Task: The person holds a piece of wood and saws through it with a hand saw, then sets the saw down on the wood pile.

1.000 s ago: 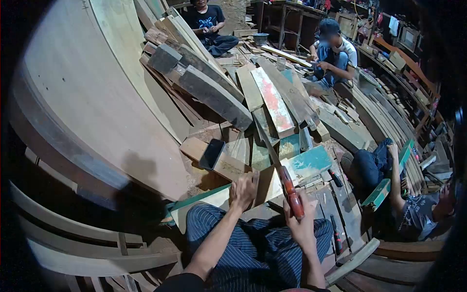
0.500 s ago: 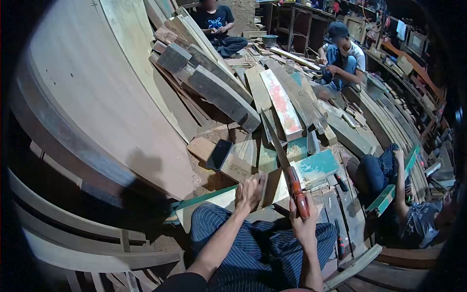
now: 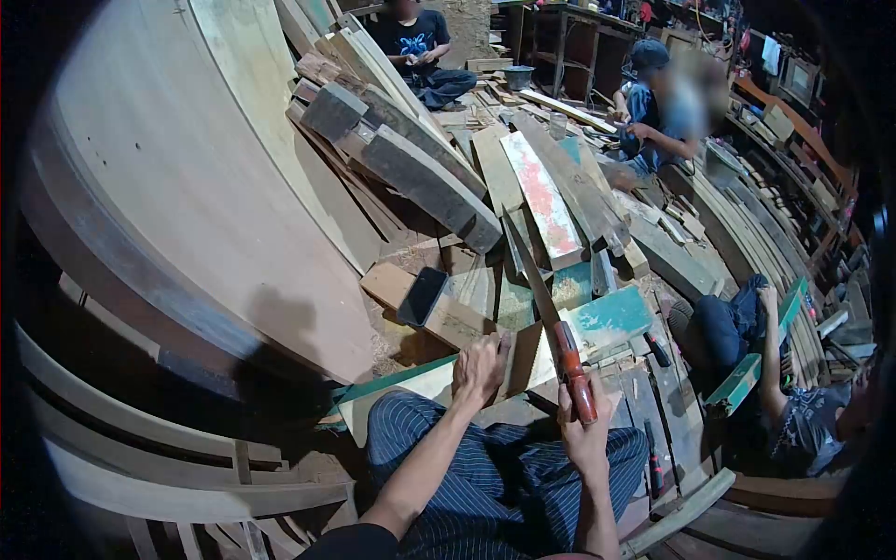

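Observation:
My right hand [image 3: 586,420] is wrapped round the reddish-brown wooden handle of a handsaw [image 3: 539,291], whose narrow blade points forward and away from me. My left hand [image 3: 480,369] is closed, its fingers curled down on a piece of wood [image 3: 518,362] in front of my knees. A jagged, tooth-like edge shows on the brown face of this wood. Under it lies a pale board [image 3: 397,397] with a green edge. Just beyond is a green-painted wood block [image 3: 611,317]. What the left fingertips touch is partly hidden.
A phone [image 3: 422,297] rests on a wood block. Heavy beams [image 3: 429,187] and a red-and-white painted plank [image 3: 541,198] lie ahead; a large curved panel [image 3: 187,187] stands left. Chisel-like tools [image 3: 653,457] lie right. Other people sit at the back and right, one holding a green piece [image 3: 737,385].
The saw and my right hand have shifted very slightly toward me. My left hand stays in place.

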Motion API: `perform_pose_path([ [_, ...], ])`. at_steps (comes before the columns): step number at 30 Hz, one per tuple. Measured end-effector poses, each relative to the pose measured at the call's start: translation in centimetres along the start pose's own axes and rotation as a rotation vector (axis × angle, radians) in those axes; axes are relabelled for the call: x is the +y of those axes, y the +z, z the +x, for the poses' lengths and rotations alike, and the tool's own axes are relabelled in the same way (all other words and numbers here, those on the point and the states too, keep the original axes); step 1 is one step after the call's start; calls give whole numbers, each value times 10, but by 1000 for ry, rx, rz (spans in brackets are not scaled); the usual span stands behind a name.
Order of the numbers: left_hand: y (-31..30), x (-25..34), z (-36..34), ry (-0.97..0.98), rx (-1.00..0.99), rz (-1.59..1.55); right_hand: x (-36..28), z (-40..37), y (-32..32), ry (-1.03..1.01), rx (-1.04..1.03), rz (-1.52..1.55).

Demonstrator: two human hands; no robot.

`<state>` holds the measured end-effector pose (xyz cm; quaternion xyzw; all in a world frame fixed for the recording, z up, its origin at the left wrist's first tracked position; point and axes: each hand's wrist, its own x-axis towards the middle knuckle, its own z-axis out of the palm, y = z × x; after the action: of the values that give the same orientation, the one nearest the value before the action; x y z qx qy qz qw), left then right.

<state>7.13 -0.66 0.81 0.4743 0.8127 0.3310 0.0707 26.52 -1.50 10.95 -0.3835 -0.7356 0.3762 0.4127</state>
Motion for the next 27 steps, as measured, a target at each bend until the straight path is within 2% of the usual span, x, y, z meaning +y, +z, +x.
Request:
perform_pose_path([
  [6,6,-2,2,-32,24,-26,1,-2,2,-26,46,-11],
  [9,9,-5,2,-25,16,-34,7,-4,-1,17,6,-49],
  [10,0,3,-1,-18,32,4,6,-5,1,17,5,-20],
  [12,28,-29,2,34,-11,140,1,-5,3,49,48,11],
  [14,54,-57,5,127,2,411,15,-11,-4,22,-21,49],
  [15,47,-51,4,88,82,229,19,-11,-4,24,-23,59],
  [16,45,-49,7,78,67,179,20,-11,-3,25,-23,68],
  [17,38,-35,4,165,93,5,21,-12,-5,66,-46,102],
  [19,41,-39,11,46,74,191,22,-11,-3,85,-67,146],
  [20,39,-34,10,9,25,176,24,-11,-3,72,-64,155],
  [22,27,-16,5,29,54,108,28,-13,-2,52,-36,145],
  [26,27,-21,7,48,59,120,39,-15,8,-80,44,77],
  [27,25,-18,7,22,46,131,35,-16,5,-4,-7,101],
])
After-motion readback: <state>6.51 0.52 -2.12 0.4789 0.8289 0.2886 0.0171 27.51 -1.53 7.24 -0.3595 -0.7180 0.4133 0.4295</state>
